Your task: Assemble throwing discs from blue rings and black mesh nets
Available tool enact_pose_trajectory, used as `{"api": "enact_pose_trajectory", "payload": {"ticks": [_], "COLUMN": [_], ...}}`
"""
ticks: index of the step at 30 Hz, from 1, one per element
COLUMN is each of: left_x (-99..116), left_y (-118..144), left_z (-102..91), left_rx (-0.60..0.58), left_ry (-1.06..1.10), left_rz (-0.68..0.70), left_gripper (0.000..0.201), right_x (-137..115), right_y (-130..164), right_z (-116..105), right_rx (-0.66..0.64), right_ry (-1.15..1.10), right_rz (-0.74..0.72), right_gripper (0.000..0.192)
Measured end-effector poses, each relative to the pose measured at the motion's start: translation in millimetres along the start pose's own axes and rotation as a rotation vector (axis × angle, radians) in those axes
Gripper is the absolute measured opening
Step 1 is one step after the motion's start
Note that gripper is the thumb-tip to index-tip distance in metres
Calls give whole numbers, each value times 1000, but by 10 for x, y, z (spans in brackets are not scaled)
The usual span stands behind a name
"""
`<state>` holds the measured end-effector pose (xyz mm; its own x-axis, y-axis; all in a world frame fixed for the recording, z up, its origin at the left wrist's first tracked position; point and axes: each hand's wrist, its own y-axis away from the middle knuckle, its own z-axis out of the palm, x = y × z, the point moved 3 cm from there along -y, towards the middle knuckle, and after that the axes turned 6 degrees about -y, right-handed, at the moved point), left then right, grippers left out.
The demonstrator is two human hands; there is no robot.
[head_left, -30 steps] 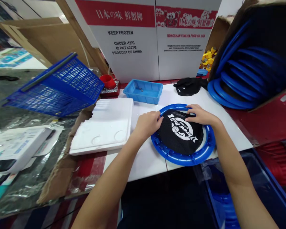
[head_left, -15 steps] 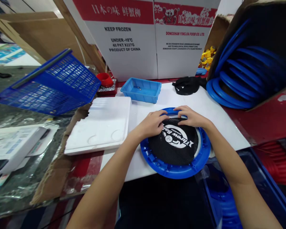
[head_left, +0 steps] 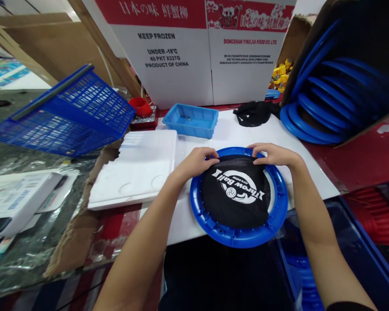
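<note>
I'm watching over the head camera, both bare hands working at the near edge of the white tabletop (head_left: pixel 294 149). The blue ring (head_left: pixel 233 237) is lying flat there, its near rim hanging a little past the edge. The black mesh disc (head_left: pixel 235 214) is sitting inside it, white "Throw Ball" print facing up. It's covering most of the opening; on the right a pale strip is showing between mesh and rim.

Left hand (head_left: pixel 199 160): thumb and fingertips are pinching the mesh border at the far left of the ring. Right hand (head_left: pixel 274 154): fingers are curling over the far rim, thumb is touching the mesh border. I can't tell whether it's gripping the mesh or just pressing it.

Around it: the light-blue tray (head_left: pixel 194 129) is standing beyond the ring, a few small bits lying in it. The white foam slab (head_left: pixel 139 172) is lying left of the left hand, the blue basket (head_left: pixel 94 106) leaning behind it. The black fabric (head_left: pixel 253 113) is lying in a bunch beyond the right hand. Right of that, blue rings (head_left: pixel 324 114) are filling a tilted box (head_left: pixel 372 30). The printed white carton (head_left: pixel 178 82) is standing at the back.
</note>
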<state>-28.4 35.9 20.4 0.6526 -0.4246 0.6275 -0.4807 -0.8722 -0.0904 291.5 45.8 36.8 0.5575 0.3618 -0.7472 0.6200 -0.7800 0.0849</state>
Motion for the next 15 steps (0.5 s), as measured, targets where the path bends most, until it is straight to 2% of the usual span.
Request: {"api": "enact_pose_trajectory", "payload": {"ticks": [6, 15], "left_x": [-38, -8], "left_y": [-8, -28], "left_z": [9, 58], "left_rx": [94, 120], "left_ry": [12, -77], "left_rz": [-73, -168], "left_gripper": [17, 25], "right_x": [50, 244], "right_y": [-14, -93], "right_z": [-41, -35], "right_rx": [90, 114], "right_ry": [-155, -280], "right_rz": [9, 2], "right_gripper": [31, 26]}}
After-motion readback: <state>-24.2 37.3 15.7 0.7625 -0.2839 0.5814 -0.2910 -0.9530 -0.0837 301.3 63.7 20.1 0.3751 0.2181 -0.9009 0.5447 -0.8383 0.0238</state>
